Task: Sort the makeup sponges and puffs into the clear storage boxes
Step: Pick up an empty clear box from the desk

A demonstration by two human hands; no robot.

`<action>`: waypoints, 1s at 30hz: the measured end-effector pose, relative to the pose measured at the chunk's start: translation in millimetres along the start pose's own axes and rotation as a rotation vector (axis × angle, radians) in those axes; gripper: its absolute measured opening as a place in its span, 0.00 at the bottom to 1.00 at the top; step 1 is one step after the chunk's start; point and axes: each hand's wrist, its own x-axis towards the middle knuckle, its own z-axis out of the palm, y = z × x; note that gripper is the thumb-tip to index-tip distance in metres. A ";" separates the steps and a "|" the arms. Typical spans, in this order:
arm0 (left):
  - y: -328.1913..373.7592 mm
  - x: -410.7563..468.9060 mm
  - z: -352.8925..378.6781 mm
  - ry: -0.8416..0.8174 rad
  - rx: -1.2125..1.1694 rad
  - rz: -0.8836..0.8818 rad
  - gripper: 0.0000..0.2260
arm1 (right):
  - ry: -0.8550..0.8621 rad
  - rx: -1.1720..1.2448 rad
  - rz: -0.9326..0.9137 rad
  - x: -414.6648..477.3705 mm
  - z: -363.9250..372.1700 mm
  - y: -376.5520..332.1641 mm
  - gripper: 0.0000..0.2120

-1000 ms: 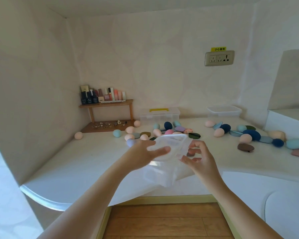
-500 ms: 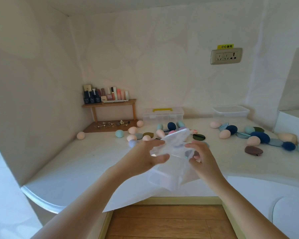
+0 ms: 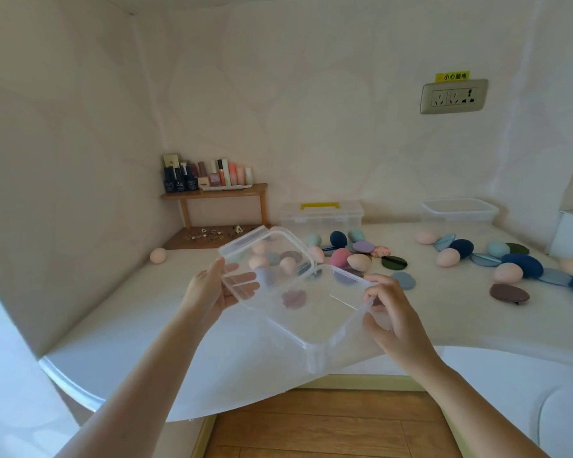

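- Smooth wooden floor (image 3: 311, 424) fills the bottom of the frame.
- Left hand (image 3: 209, 292), centre-left, pinches the lid (image 3: 268, 241): thumb on top, nearly straight fingers showing through the plastic.
- Right hand (image 3: 394, 315), centre-right, curls its fingers and thumb on the rim of the clear box (image 3: 311, 325).
- The box is a glossy rounded rectangle held mid-frame above the white table (image 3: 129, 319), mouth up, near corner lowest, long axis running upper left to lower right.
- Beyond lie matte egg-shaped sponges (image 3: 358, 261) and flat round puffs (image 3: 509, 292).
- Farthest back stand a yellow-handled box (image 3: 321, 214) and a lidless box (image 3: 458, 209).
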 end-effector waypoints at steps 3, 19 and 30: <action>-7.4 10.3 -11.3 0.082 -0.048 -0.008 0.17 | -0.077 0.003 -0.010 3.8 6.4 -0.8 0.10; 32.2 41.6 -88.1 0.327 0.082 0.081 0.14 | -0.286 0.072 -0.210 43.4 79.2 -57.8 0.15; 31.9 19.2 -84.4 0.169 1.199 0.434 0.17 | -0.577 0.064 -0.002 129.1 125.7 -89.1 0.07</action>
